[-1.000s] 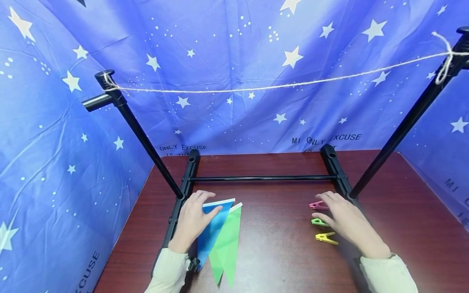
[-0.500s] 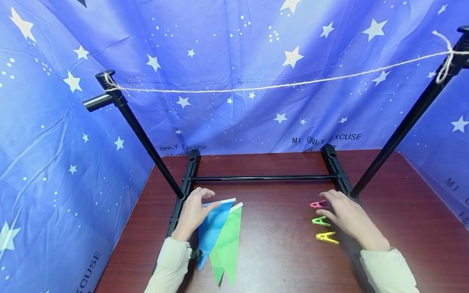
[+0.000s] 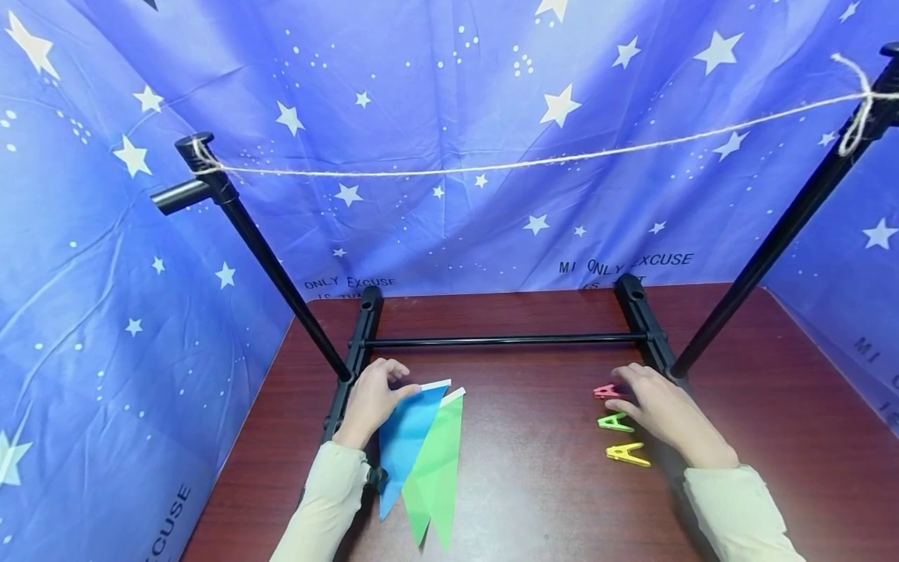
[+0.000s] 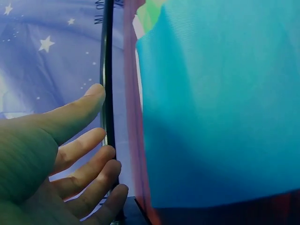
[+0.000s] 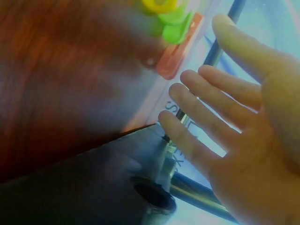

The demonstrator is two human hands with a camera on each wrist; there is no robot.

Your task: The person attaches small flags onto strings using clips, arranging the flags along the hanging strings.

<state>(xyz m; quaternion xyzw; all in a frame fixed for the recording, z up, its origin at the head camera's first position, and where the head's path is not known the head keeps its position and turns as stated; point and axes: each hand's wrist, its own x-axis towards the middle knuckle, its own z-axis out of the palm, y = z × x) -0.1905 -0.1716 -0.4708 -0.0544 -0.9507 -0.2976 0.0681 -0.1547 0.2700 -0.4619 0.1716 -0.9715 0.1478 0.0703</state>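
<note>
My left hand hovers by the white top edge of a blue triangular pennant, thumb and fingers apart with nothing between them. In the left wrist view the blue pennant lies beyond the spread fingers. Green pennants lie partly under the blue one. My right hand is held beside a row of small clothespins: a pink one, a green one and a yellow one. Its fingers are relaxed and hold nothing; the right wrist view shows a bare palm.
A black frame stands on the brown table, with a left post, a right post and a low crossbar. White string is tied between the post tops. A blue star-printed curtain surrounds the table.
The left hand has drawn slightly back and up from the blue pennant, showing more of it. The right hand has shifted slightly away from the clothespins, uncovering more of them.
</note>
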